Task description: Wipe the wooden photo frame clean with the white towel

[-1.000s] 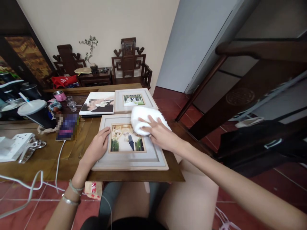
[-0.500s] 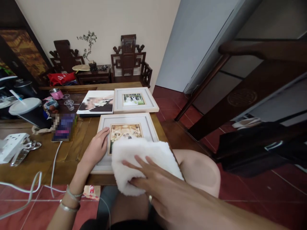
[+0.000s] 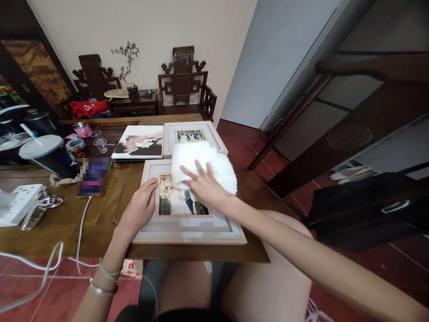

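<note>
A light wood picture frame (image 3: 187, 231) with a wedding photo lies flat at the table's front edge. My left hand (image 3: 142, 201) rests on its left side, fingers stretched out flat over the border. My right hand (image 3: 207, 184) holds a fluffy white cloth (image 3: 221, 166), pressing on it with fingers spread. The cloth covers the frame's upper right part and overlaps the lower part of a second picture frame (image 3: 170, 138) behind it. Left of that second frame lies a white-edged photo album or panel (image 3: 152, 143), partly pixelated.
On the wooden table (image 3: 103, 214) at left are a phone (image 3: 95, 176) with a white cable, a power strip (image 3: 22, 203), a clear clip-like object (image 3: 40, 208), a lidded drink cup (image 3: 47, 154) and a pink mug (image 3: 82, 129). A dark wooden chair (image 3: 301, 147) stands at right.
My right hand has moved the cloth away from me, from the frame's lower right to its upper right. More of the photo shows. My left hand stays on the frame.
</note>
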A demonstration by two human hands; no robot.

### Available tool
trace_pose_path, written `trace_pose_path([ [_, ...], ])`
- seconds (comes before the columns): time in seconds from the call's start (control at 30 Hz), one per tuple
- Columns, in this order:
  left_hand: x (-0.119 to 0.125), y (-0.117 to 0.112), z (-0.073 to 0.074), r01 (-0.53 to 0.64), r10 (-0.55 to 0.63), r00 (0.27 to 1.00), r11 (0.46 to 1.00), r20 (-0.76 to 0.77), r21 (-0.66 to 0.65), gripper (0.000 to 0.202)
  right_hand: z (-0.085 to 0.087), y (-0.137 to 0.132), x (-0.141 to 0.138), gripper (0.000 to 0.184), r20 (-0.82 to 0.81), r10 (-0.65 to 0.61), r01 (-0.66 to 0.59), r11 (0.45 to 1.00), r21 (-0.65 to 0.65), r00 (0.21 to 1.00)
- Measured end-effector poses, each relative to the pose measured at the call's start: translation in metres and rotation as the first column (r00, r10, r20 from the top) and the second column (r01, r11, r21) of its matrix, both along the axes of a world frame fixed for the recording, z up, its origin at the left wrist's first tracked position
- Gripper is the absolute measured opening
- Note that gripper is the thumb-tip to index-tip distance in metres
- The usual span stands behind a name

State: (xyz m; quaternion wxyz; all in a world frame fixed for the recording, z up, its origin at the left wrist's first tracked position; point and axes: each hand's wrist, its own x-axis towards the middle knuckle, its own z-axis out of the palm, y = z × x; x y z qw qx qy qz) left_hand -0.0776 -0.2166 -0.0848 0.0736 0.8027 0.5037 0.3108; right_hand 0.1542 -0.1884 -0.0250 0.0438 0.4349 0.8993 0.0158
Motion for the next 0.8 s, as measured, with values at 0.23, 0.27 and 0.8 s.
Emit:
trace_pose_path([
  [0.23,0.001,-0.001,0.001,-0.007,0.007,1.000,0.999,-0.014,-0.040,0.040,0.022,-0.105,0.017,0.062,-0.134,0.081,-0.126,0.921,-0.368,0.988],
  [0.27,0.001,-0.001,0.002,-0.009,0.008,1.000,0.999,-0.012,-0.052,0.041,0.025,-0.114,0.018,0.060,-0.159,0.095,-0.154,0.897,-0.415,0.983],
  [0.8,0.005,-0.008,0.016,0.013,0.002,0.995,0.988,0.097,-0.157,0.049,0.021,-0.092,-0.012,0.044,-0.111,0.134,-0.165,0.922,-0.351,0.985],
])
